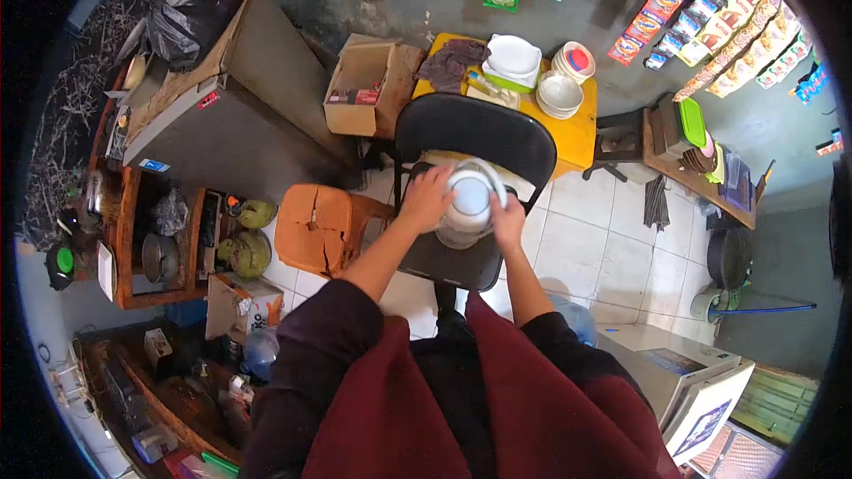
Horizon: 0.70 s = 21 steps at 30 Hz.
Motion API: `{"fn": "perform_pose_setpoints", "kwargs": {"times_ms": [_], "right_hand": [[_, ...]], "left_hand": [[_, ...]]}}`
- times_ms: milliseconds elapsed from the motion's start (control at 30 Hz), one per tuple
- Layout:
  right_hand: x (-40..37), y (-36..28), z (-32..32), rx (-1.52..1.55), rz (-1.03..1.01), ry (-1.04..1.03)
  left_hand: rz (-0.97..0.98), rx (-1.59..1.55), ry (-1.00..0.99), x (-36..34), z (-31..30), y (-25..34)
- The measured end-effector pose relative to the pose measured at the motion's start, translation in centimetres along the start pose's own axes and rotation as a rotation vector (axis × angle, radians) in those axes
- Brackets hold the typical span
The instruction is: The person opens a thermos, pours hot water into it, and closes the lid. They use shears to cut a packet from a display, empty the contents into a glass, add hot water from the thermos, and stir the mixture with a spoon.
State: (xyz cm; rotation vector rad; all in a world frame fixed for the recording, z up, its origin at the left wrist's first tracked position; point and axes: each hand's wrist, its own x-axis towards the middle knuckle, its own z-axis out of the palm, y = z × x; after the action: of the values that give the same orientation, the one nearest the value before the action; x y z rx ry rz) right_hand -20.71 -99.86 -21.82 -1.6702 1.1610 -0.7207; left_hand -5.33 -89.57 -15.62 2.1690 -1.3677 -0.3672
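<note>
In front of me, over the seat of a black folding chair (477, 120), stands a clear container with a round white lid (470, 193) whose middle is pale blue. A pale curved band, like a handle, arcs round the lid's far right side. My left hand (428, 201) grips the container's left side, with its fingers curled at the lid's edge. On the right side, my right hand (508, 223) is closed round the container near the end of the band. Slight blur softens the lid and the fingertips. A light, flat piece partly shows on the seat behind the container.
A cracked orange stool (318, 229) stands close on the left. Beyond the chair is a yellow table (568, 129) with bowls, white plates and a dark cloth. An open cardboard box (359, 89) sits beside it. Green gas cylinders (247, 253) and a white cabinet (661, 359) flank me.
</note>
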Motion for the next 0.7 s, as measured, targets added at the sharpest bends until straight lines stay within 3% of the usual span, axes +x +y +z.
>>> {"fn": "perform_pose_setpoints", "kwargs": {"times_ms": [67, 100, 167, 200, 300, 400, 600, 700], "right_hand": [[-2.0, -4.8, -0.7, -0.362, -0.140, -0.104], [-2.5, -5.6, -0.6, -0.462, -0.344, -0.085], [-2.8, -6.1, -0.3, -0.426, -0.269, -0.126], [-3.0, -6.3, -0.2, -0.387, -0.184, -0.147], [-3.7, -7.3, -0.3, -0.342, -0.102, -0.248], [-3.7, -10.0, -0.2, -0.274, -0.107, -0.348], [-3.7, -21.7, 1.4, -0.219, -0.389, -0.456], [-4.0, -26.6, 3.8, -0.183, -0.426, -0.600]], "left_hand": [[0.237, 0.133, 0.062, 1.8, -2.2, 3.7], [0.219, 0.129, 0.064, 2.8, -1.8, 3.7], [0.273, 0.352, -0.296, 4.5, -1.4, 3.2], [0.257, 0.345, -0.295, 4.7, -1.7, 2.8], [0.699, 0.654, -0.236, 4.6, -3.4, 1.8], [0.815, 0.631, -0.265, 3.7, -7.2, 1.1], [0.538, 0.702, -0.221, -0.6, -18.3, 1.4], [0.343, 0.691, -0.235, -3.8, -24.5, 2.4]]}}
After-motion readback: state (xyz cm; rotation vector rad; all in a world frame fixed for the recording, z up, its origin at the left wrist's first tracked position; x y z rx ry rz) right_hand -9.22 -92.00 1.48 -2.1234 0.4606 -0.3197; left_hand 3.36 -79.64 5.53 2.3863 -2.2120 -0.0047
